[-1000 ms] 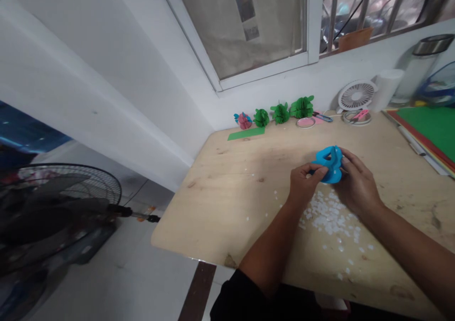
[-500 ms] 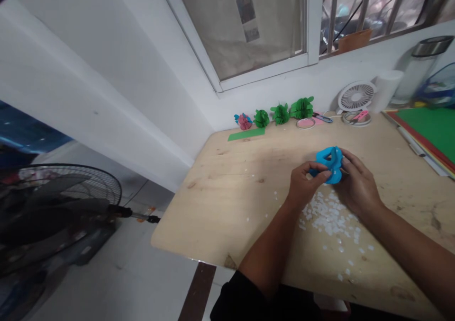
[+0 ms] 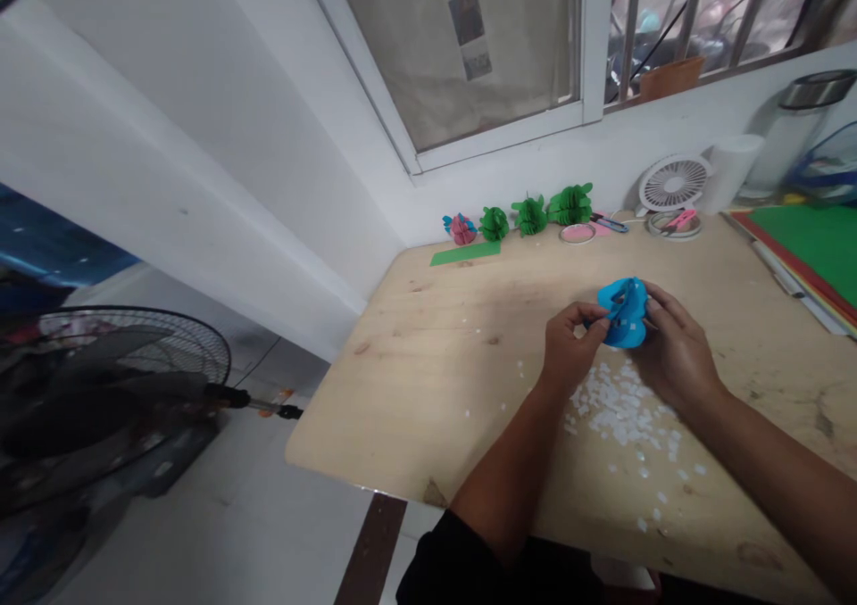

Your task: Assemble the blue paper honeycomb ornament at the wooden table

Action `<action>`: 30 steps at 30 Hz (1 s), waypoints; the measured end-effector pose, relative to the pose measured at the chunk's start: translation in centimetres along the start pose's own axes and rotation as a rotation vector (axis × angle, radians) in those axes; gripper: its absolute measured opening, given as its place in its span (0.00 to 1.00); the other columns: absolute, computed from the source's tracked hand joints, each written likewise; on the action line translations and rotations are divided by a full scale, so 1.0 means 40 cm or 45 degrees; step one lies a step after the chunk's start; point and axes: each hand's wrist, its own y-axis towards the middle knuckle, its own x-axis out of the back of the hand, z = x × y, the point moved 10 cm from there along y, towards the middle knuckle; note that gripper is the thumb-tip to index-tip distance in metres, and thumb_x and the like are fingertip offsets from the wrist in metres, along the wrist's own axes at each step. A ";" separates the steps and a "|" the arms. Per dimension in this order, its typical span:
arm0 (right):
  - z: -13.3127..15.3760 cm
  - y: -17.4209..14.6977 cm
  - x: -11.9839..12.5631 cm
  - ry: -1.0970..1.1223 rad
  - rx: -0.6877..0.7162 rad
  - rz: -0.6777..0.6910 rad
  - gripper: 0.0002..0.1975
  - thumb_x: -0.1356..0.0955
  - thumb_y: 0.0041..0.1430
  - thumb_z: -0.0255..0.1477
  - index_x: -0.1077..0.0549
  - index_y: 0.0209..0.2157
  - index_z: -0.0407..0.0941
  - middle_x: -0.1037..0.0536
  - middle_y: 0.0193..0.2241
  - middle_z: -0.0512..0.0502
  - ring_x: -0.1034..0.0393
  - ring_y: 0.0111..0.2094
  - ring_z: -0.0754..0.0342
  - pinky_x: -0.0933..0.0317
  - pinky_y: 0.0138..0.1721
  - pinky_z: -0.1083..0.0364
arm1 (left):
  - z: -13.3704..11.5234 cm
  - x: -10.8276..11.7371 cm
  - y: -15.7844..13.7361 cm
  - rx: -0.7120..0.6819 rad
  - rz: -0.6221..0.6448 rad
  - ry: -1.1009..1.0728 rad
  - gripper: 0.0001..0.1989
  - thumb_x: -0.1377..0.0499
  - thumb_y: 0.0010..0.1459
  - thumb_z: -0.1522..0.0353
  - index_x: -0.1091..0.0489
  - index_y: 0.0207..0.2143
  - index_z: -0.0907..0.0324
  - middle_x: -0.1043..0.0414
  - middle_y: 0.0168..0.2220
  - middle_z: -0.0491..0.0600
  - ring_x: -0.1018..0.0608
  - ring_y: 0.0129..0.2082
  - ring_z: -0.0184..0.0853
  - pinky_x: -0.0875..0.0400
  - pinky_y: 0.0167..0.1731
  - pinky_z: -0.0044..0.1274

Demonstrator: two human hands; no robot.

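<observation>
A folded blue paper shape [image 3: 622, 312] is held just above the wooden table [image 3: 442, 382], pinched from both sides. My left hand [image 3: 569, 351] grips its left edge with thumb and fingertips. My right hand [image 3: 676, 351] cups its right side. Below the hands lies a scatter of small white paper scraps [image 3: 622, 409] on the tabletop.
Along the wall stand three green paper shapes [image 3: 532, 214], a pink and blue one [image 3: 459, 227] and a green paper strip [image 3: 465, 252]. A small white desk fan [image 3: 673, 184], a tape roll [image 3: 673, 223] and coloured paper sheets [image 3: 813, 248] sit at the right. A floor fan [image 3: 113, 391] stands left.
The blue paper shape has been turned slightly between my fingers. Both hands stay in about the same place.
</observation>
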 end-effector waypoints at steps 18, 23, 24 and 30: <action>-0.012 0.014 0.005 -0.060 -0.001 0.073 0.24 0.20 0.50 0.44 0.19 0.48 0.54 0.16 0.39 0.49 0.22 0.34 0.50 0.25 0.35 0.50 | -0.043 -0.026 -0.019 -0.145 0.046 0.300 0.16 0.31 0.56 0.70 0.26 0.47 0.55 0.19 0.36 0.46 0.15 0.41 0.40 0.22 0.49 0.33; -0.008 0.006 0.001 -0.099 0.003 0.072 0.25 0.20 0.49 0.45 0.19 0.48 0.53 0.16 0.36 0.50 0.23 0.31 0.52 0.27 0.31 0.52 | -0.032 -0.027 -0.016 -0.134 0.040 0.282 0.18 0.30 0.55 0.70 0.27 0.48 0.55 0.20 0.34 0.45 0.16 0.39 0.38 0.22 0.49 0.32; -0.005 0.002 -0.001 -0.121 0.012 0.072 0.25 0.20 0.50 0.45 0.19 0.49 0.53 0.17 0.35 0.51 0.24 0.30 0.52 0.28 0.30 0.53 | -0.029 -0.026 -0.016 -0.121 0.038 0.277 0.19 0.30 0.54 0.70 0.27 0.48 0.55 0.21 0.33 0.44 0.17 0.38 0.37 0.23 0.48 0.31; -0.003 -0.014 -0.003 -0.258 0.039 0.074 0.28 0.21 0.51 0.47 0.20 0.52 0.52 0.16 0.40 0.49 0.22 0.34 0.53 0.28 0.32 0.54 | -0.013 -0.021 -0.016 -0.034 0.005 0.311 0.21 0.28 0.52 0.71 0.26 0.48 0.55 0.23 0.32 0.42 0.19 0.35 0.35 0.24 0.43 0.27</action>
